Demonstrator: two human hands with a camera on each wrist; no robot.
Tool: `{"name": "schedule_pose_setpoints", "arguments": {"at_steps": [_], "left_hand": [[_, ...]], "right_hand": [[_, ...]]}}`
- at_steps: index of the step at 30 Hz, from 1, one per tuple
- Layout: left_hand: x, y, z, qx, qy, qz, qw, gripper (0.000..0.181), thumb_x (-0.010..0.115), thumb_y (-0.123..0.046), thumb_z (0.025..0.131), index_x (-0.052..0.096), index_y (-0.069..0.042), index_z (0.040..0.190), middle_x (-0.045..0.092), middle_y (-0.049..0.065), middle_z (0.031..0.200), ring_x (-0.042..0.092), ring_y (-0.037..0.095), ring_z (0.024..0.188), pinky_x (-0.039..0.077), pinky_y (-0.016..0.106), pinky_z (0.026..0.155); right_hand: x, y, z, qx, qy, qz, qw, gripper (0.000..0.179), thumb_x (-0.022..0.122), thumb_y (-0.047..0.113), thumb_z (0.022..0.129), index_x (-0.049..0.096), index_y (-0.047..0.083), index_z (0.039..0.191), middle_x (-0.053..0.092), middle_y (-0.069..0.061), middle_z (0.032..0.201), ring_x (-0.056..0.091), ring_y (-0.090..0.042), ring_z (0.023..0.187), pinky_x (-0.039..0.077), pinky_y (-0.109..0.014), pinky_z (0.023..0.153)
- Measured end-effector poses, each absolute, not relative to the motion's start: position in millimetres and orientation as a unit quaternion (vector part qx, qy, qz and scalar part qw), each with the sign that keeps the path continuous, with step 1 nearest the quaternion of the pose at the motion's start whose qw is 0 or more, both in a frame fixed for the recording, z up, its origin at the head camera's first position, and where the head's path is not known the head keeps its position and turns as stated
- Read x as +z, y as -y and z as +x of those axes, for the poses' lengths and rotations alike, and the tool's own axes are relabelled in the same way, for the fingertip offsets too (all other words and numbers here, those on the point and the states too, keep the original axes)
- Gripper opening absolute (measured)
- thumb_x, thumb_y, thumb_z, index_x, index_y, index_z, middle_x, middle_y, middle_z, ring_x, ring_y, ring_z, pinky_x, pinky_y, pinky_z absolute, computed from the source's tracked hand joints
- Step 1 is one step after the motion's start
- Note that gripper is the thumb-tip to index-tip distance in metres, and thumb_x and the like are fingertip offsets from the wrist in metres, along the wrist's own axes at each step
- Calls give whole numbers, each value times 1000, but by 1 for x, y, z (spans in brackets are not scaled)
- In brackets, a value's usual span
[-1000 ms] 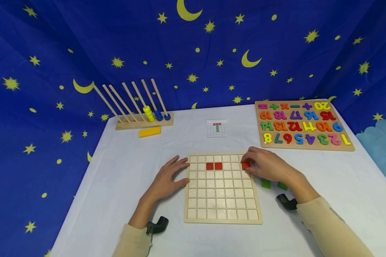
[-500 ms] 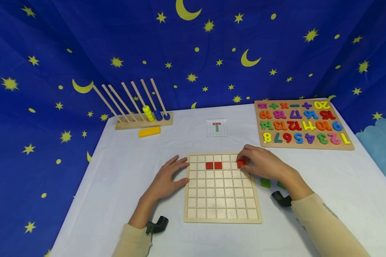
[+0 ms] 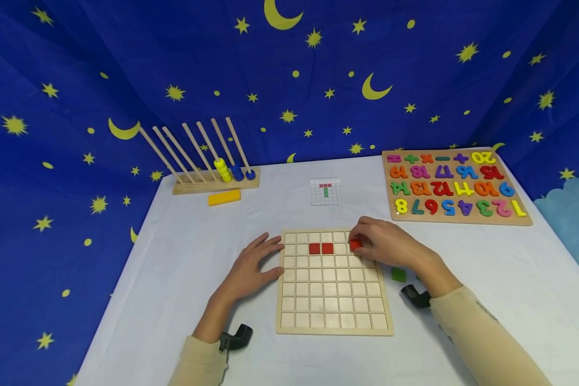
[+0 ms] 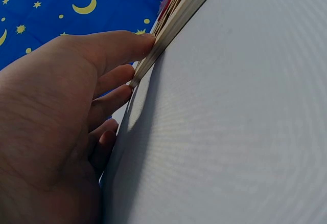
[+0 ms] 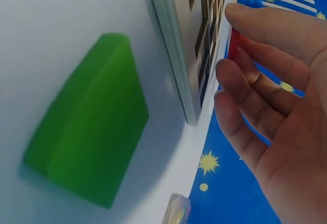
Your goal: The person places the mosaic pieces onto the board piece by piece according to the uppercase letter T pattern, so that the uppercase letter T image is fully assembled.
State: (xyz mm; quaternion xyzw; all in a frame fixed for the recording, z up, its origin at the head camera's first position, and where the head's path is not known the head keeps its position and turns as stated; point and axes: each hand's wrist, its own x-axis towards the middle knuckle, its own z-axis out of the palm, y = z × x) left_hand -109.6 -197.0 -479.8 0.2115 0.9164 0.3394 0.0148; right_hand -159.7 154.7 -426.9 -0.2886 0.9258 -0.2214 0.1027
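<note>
In the head view, the right hand [image 3: 388,244] pinches a red tile [image 3: 355,245] over the gridded board [image 3: 338,305], right of two laid red squares [image 3: 327,248]; the left hand [image 3: 251,273], fingers extended, touches the board's left edge. The left wrist view shows its thumb against that edge. In the right wrist view, a green tile [image 5: 97,127] lies near the board.
</note>
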Motion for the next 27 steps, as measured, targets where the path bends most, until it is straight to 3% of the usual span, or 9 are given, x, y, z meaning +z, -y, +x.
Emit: {"name": "schedule_pose_setpoints", "arguments": {"at_steps": [27], "left_hand": [[-479,196,-110,333,-920,205,22,54,71,-40,86,56,-23,135,41,-10,147,20,16,142,21,57,108]], "right_hand": [[-433,-126,-165,-221,-915,-318,110,26,78,24,81,71,16,105,57,8,97,53,-11,82,47,-34,79]]}}
